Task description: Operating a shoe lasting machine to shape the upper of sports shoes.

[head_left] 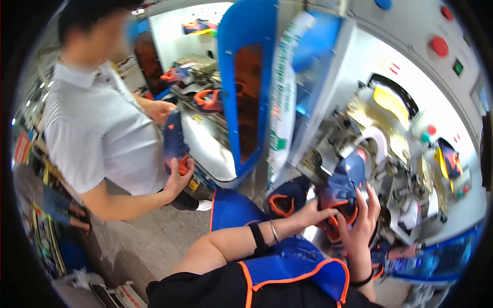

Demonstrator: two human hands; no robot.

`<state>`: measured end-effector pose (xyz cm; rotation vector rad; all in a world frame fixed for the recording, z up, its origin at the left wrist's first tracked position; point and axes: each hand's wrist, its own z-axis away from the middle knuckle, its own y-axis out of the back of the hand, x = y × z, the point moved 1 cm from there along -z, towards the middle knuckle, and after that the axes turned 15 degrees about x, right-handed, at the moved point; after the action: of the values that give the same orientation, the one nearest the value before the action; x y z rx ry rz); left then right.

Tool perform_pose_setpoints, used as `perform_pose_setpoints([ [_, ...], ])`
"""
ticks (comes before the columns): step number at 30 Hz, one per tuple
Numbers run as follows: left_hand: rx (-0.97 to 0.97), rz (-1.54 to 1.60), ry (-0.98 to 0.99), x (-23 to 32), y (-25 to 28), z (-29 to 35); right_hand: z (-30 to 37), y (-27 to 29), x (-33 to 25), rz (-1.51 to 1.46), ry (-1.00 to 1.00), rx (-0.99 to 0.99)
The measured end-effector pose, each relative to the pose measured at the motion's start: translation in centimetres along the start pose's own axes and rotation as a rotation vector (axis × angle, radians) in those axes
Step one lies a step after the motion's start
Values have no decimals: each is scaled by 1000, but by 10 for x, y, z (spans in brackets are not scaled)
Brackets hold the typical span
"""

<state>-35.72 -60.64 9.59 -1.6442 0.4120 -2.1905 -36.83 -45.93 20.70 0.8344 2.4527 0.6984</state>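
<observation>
A dark blue shoe upper with an orange-lined collar is up in front of me, its toe pointing away, before the machine. My left hand grips the collar end from the left, thumb at the orange edge. From the right, my right hand closes on the same end, its fingers along the side. Part of the collar is hidden behind my fingers. Just left of it sits another dark blue shoe upper with an orange collar.
The machine's metal fixtures stand ahead, with a yellow-edged upper at the right. Blue door panels stand to the left. Beyond them a co-worker holds a dark blue shoe. Red button on the upper panel.
</observation>
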Motion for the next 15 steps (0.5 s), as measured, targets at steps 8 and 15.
perform_pose_setpoints([
  [8, -21, -10, 26, -15, 4, -4, -2, -12, 25, -197, -226, -252],
  [15, 66, -124, 52, 17, -21, -22, -24, -16, 50, -255, -155, -162],
])
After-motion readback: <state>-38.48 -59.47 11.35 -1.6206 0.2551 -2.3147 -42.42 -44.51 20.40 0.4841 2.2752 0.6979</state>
